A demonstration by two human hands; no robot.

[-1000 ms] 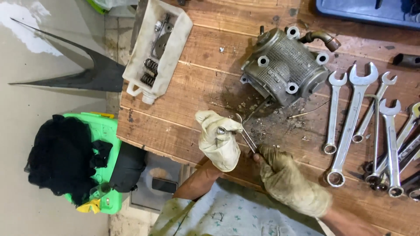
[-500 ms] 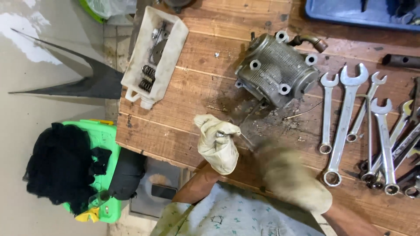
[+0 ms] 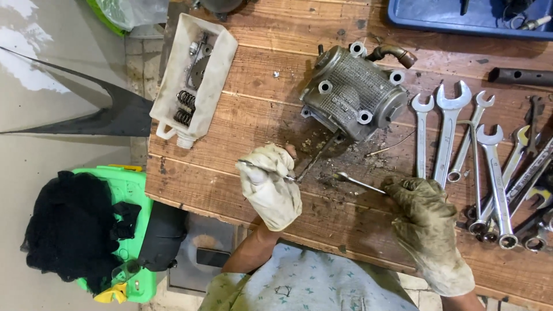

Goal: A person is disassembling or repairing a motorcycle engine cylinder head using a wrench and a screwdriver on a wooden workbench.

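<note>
Ok, head cam looking down at wooden workbench. Both hands gloved, dirty cloth gloves. Left hand closed around a thin metal rod/pin, fingers curled tight on it, the rod lies across the glove w/ tip poking out toward the right. Right hand gripping the end of a slim metal tool, fingers wrapped shut on the handle, tip pointing left toward the left hand; tips near each other but apart, over a patch of grit on the boards. Can't tell exact tool type, too small.

Just above the hands: grey metal engine part, ribbed casing w/ round bolt lugs and a rusty bent pipe on top, resting on bench. A dark rod sticks out under it toward the left hand.

Right side: row of open-end wrenches laid side by side, several sizes. Top left: white plastic container, cut open, holding springs and small parts. Top right: blue tray at edge. Off bench at left: green plastic thing w/ black cloth on it.
</note>
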